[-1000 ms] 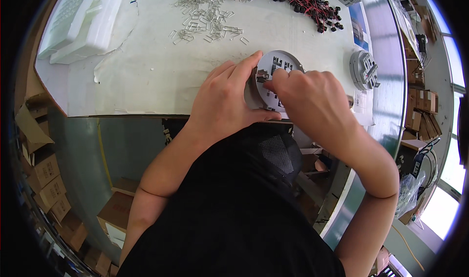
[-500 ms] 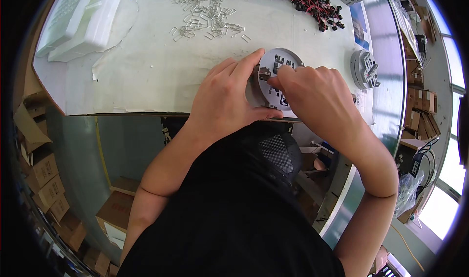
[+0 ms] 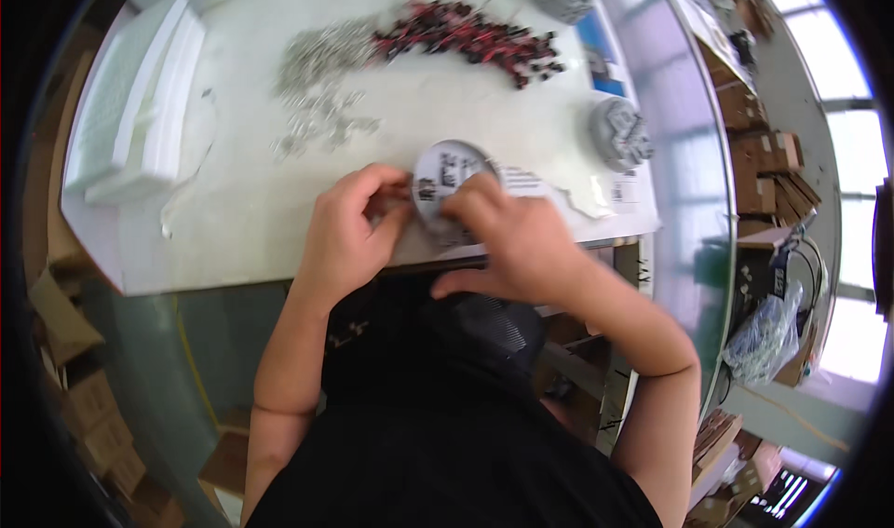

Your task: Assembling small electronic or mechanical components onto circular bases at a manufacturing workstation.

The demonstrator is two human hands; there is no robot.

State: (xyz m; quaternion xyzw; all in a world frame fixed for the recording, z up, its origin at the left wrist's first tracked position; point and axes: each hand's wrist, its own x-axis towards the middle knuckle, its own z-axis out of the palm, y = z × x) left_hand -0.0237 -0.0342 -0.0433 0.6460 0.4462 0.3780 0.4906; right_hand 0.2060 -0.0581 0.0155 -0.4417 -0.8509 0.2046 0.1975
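Two hands work on one round grey disc [image 3: 453, 169] that lies flat near the front edge of the white table [image 3: 233, 211], with a white foam tray [image 3: 130, 118] far off to the left. The left hand [image 3: 349, 235] curls around the disc's left side and grips its rim, while the right hand [image 3: 507, 235] presses its fingertips on top, though I cannot tell if they pinch a small part. I think it goes best if the left hand holds the disc steady and the right hand pushes straight down, gently; silver clips [image 3: 321, 100] and red and black wires [image 3: 466, 34] lie behind.

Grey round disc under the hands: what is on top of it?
The grey round disc shows dark slotted cutouts. The left hand and right hand cover its near edge, hiding anything there.
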